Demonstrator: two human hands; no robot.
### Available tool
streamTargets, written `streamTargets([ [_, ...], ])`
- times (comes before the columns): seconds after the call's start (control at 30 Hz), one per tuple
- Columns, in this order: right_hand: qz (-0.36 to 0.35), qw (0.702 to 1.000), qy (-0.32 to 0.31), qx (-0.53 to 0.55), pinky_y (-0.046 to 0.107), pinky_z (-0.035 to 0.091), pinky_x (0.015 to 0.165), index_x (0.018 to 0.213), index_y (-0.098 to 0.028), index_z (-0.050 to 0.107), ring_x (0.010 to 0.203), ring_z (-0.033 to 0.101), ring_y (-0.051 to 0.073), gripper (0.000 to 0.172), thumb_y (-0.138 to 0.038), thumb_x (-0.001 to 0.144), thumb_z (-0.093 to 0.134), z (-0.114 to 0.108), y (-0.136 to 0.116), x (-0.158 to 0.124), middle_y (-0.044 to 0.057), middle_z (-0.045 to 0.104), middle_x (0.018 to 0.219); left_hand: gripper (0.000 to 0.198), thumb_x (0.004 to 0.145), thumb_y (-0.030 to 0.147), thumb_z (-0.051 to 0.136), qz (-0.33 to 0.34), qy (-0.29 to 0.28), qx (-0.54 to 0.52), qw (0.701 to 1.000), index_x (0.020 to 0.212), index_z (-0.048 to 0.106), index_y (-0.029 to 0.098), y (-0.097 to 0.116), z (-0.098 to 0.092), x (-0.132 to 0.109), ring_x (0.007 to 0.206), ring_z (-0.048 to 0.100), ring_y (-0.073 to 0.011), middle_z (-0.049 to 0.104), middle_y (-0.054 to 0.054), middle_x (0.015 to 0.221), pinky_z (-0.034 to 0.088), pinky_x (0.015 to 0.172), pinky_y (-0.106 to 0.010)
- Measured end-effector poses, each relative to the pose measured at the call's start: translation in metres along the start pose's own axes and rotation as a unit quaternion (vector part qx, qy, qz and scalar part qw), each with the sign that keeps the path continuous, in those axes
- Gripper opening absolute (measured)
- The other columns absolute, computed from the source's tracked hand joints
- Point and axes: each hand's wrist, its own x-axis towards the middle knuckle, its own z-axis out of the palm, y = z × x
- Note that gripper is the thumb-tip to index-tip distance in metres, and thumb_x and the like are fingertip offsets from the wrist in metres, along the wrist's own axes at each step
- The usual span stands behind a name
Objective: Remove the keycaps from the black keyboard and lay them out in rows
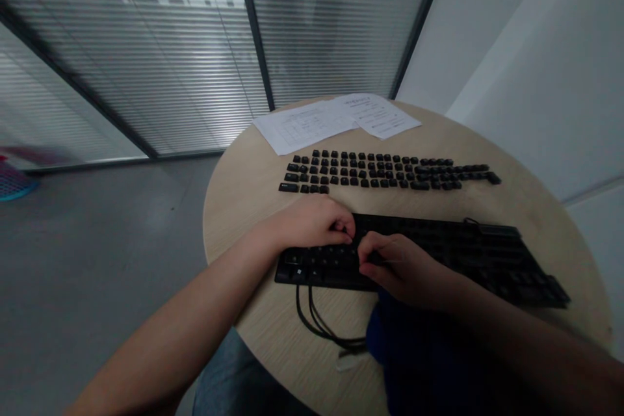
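A black keyboard lies across the round table, with some keycaps in place at its lower left and much of the rest dark. My left hand rests over its upper left part, fingers curled together; what they hold, if anything, is hidden. Close beside it on the right, my right hand is above the keyboard with thumb and fingers pinched around something too dark to make out. Beyond the keyboard, loose black keycaps are laid out in rows.
Printed papers lie at the far edge of the round table. Black cables curve below the keyboard at the near side. Dark blue cloth sits under my right forearm. A basket stands on the floor at far left.
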Motion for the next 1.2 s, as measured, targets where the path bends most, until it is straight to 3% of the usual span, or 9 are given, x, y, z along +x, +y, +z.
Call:
streamTargets([
  [0.3,0.027,0.998,0.024,0.051,0.024,0.035,0.053,0.087,-0.022,0.054,0.053,0.051,0.011,0.011,-0.027,0.096,0.056,0.000,0.001,-0.001,-0.003,0.058,0.067,0.009,0.087,0.022,0.072,0.000,-0.002,-0.016,1.000,0.093,0.080,0.022,0.000,-0.001,-0.001,0.066,0.060,-0.0105,0.067,0.004,0.072,0.037,0.062,-0.023],
  [0.5,0.081,0.958,0.145,0.236,0.022,0.036,0.046,0.094,-0.024,0.048,0.045,0.049,0.011,0.027,-0.047,0.107,0.043,0.012,0.011,-0.007,-0.006,0.053,0.060,0.009,0.087,0.022,0.071,0.003,0.002,-0.023,1.000,0.090,0.079,0.024,-0.002,-0.001,-0.001,0.065,0.060,-0.0104,0.066,0.004,0.072,0.038,0.061,-0.024],
  [0.63,0.076,0.972,0.114,0.192,0.023,0.040,0.051,0.096,-0.023,0.051,0.050,0.051,0.012,0.023,-0.044,0.105,0.050,0.014,0.015,-0.009,-0.005,0.056,0.062,0.010,0.089,0.022,0.068,0.014,0.014,-0.057,0.998,0.092,0.078,0.021,-0.003,-0.003,-0.004,0.065,0.060,-0.0106,0.067,0.003,0.072,0.042,0.063,-0.024],
  [0.8,0.063,0.978,0.165,0.110,0.023,0.039,0.050,0.093,-0.023,0.052,0.049,0.050,0.011,0.013,-0.032,0.103,0.050,0.011,0.008,-0.005,-0.006,0.053,0.061,0.014,0.094,0.025,0.064,0.042,0.072,-0.149,0.985,0.090,0.074,0.016,0.005,-0.012,-0.010,0.068,0.061,-0.0110,0.069,-0.001,0.079,0.048,0.066,-0.024],
  [1.03,0.029,0.981,0.190,0.014,0.022,0.036,0.047,0.090,-0.024,0.053,0.044,0.050,0.011,0.008,-0.026,0.098,0.052,0.007,-0.001,-0.002,-0.006,0.055,0.058,0.011,0.089,0.025,0.073,0.041,0.045,-0.144,0.988,0.097,0.073,0.017,0.012,-0.011,-0.009,0.075,0.063,-0.0121,0.071,-0.001,0.086,0.050,0.069,-0.024],
  [1.2,0.023,0.982,0.184,-0.044,0.026,0.040,0.053,0.089,-0.024,0.054,0.052,0.059,0.014,0.009,-0.026,0.098,0.051,0.003,-0.003,0.000,-0.001,0.064,0.067,0.009,0.089,0.025,0.073,0.026,0.051,-0.145,0.988,0.095,0.073,0.018,0.007,-0.009,-0.009,0.071,0.062,-0.0114,0.071,0.000,0.082,0.048,0.066,-0.023],
])
